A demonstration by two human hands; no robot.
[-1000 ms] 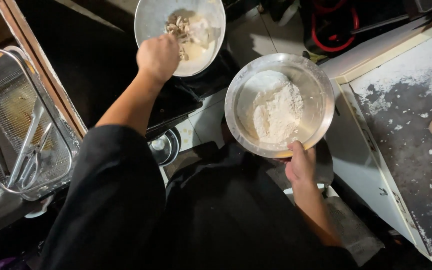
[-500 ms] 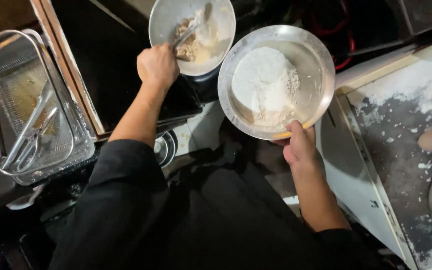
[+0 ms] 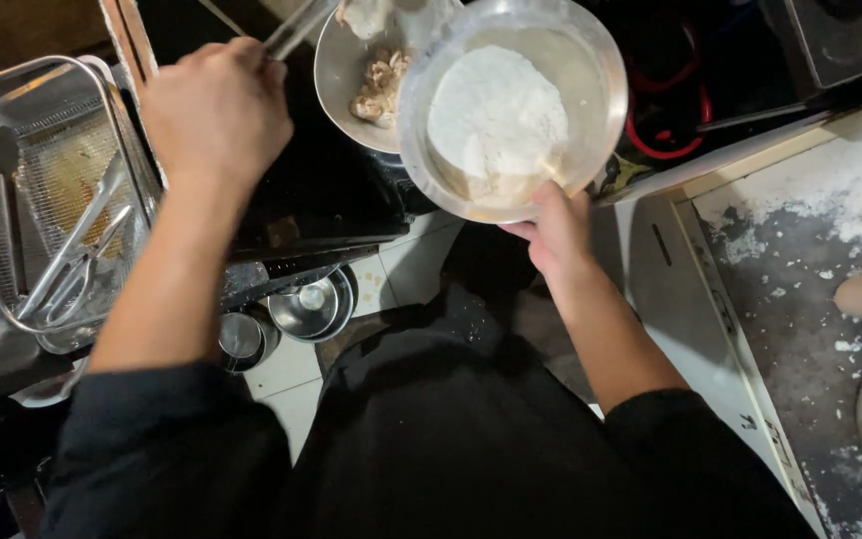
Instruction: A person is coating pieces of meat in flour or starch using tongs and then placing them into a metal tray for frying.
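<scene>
Dark stove top below. Right hand clamped on near rim of flour bowl, overlapping plate of pieces to its left. Left hand, closed round tongs, nearer plate; tongs run toward upper right.

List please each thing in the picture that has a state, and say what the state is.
Right hand: grips the flour bowl's near rim.
Flour bowl: held up, holds a white mound of flour.
Left hand: closed on metal tongs.
Tongs: held, tips hidden.
Plate: holds pale battered pieces, partly under the bowl.
Wire basket: holds loose utensils.
Counter: dusted with flour.
</scene>
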